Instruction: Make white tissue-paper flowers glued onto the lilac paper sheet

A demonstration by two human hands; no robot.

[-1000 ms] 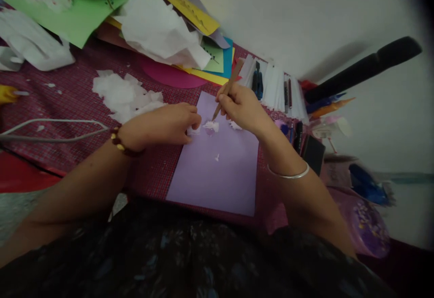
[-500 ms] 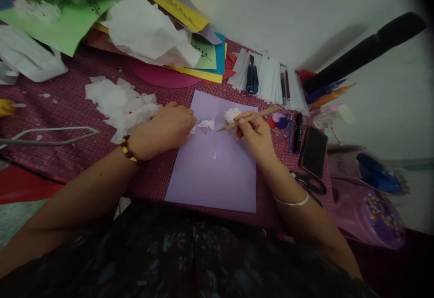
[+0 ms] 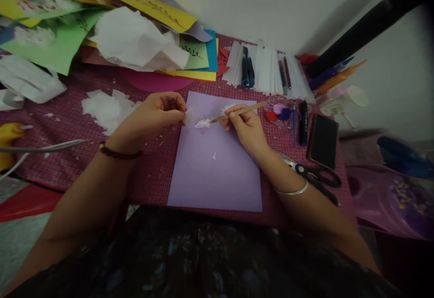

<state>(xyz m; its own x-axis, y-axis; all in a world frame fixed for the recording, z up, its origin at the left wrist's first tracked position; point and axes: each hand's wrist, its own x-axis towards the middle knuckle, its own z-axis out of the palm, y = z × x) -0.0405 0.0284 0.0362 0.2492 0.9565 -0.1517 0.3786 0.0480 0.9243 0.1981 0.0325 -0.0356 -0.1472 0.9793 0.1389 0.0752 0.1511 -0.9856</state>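
Note:
A purple sheet of paper (image 3: 217, 176) lies on the table in front of me. My left hand (image 3: 166, 110), at its left edge, pinches a small piece of white tissue paper (image 3: 189, 116) between thumb and fingers. My right hand (image 3: 246, 126) rests over the upper right of the sheet and holds a thin wooden stick (image 3: 252, 107), possibly a brush. The stick's tip touches or hovers beside a white tissue clump (image 3: 202, 123). Another white tissue flower (image 3: 227, 108) is partly hidden behind my right hand. A tiny white scrap (image 3: 214, 155) sits lower on the sheet.
Loose tissue pieces (image 3: 108, 108) lie at left, near a yellow glue gun (image 3: 11, 137) and a cable. Coloured papers (image 3: 190, 24) and white glue sticks (image 3: 267, 69) fill the back. To the right are scissors (image 3: 317, 176), a phone (image 3: 323, 139) and a black marker (image 3: 303, 124).
My left hand has lifted and turned, bringing a tissue piece into sight at the fingertips. The stick's tip has moved slightly left to the clump. The camera view has shifted a little.

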